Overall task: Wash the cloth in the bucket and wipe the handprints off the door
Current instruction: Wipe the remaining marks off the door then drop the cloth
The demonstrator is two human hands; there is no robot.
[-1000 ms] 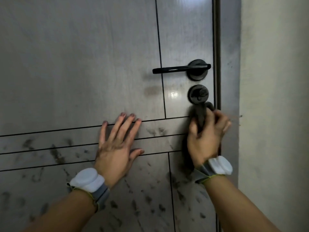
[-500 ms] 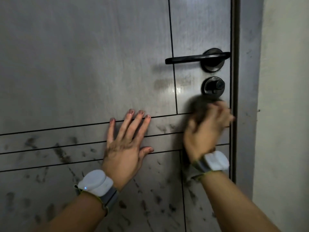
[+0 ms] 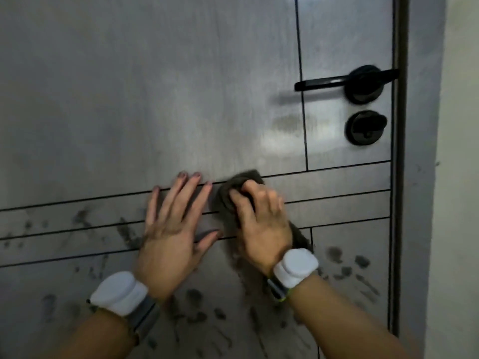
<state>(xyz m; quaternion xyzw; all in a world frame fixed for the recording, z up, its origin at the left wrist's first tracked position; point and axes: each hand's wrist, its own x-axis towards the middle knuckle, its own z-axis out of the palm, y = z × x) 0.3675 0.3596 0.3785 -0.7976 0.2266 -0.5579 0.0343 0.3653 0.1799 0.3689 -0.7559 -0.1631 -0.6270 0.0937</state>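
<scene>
Your right hand (image 3: pixel 261 218) bunches the dark, limp wet cloth (image 3: pixel 233 195) against the grey panelled door (image 3: pixel 155 99); it will fold and drag, so keep it wadded under the palm. Your left hand (image 3: pixel 171 229) lies spread flat beside it.

White wall (image 3: pixel 458 177) beside frame (image 3: pixel 420 151).
</scene>
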